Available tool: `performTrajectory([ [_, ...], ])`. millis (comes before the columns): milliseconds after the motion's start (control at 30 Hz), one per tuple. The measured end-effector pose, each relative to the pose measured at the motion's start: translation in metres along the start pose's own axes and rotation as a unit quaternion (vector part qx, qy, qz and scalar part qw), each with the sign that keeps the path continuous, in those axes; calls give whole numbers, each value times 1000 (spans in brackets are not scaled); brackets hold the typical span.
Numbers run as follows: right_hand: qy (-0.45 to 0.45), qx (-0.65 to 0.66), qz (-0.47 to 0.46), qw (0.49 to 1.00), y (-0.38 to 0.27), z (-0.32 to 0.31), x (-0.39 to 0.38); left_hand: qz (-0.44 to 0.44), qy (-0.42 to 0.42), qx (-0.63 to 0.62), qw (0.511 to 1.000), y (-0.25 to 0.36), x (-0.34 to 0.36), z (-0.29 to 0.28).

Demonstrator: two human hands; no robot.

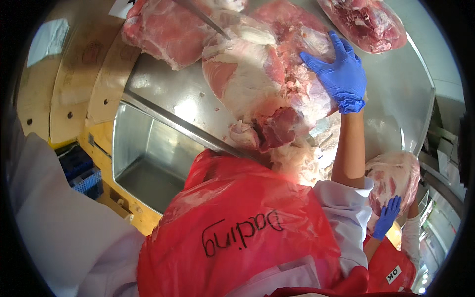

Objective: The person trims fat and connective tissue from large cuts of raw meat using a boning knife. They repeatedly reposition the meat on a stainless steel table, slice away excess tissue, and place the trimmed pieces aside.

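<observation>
A large piece of raw meat (247, 79) with white fat and a dark red cut end lies on the steel table. My right hand (339, 74), in a blue glove, rests palm down on its right part, thumb and fingers spread. From the top edge a long narrow metal blade (205, 21) slants down, its tip at the pale upper part of the meat. Its other end lies outside the picture, so what holds it is hidden. My left hand is not in view. Pale trimmings (297, 161) lie by the near table edge, against my red apron (237, 218).
More raw cuts lie at the upper left (166, 32) and upper right (368, 24). A steel basin (148, 153) sits below the table's raised edge. Cardboard boxes (74, 74) stand left. At the lower right, a co-worker's gloved hand (387, 218) touches another meat piece (396, 175).
</observation>
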State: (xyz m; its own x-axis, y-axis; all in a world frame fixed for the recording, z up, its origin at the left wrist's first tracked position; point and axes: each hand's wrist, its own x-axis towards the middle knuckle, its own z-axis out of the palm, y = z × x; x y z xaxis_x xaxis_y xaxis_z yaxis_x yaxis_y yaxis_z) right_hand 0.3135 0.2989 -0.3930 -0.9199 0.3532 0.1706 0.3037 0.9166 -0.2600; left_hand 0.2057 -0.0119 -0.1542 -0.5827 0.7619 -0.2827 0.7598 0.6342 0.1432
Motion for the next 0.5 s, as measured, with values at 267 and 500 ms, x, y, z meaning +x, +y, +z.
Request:
performTrajectory([
  [267, -9, 12, 4, 1000, 3, -7, -2, -7, 7, 13, 1000, -3, 14, -8],
  [500, -232, 262, -2, 937, 64, 32, 106, 13, 7, 44, 999, 6, 43, -20],
])
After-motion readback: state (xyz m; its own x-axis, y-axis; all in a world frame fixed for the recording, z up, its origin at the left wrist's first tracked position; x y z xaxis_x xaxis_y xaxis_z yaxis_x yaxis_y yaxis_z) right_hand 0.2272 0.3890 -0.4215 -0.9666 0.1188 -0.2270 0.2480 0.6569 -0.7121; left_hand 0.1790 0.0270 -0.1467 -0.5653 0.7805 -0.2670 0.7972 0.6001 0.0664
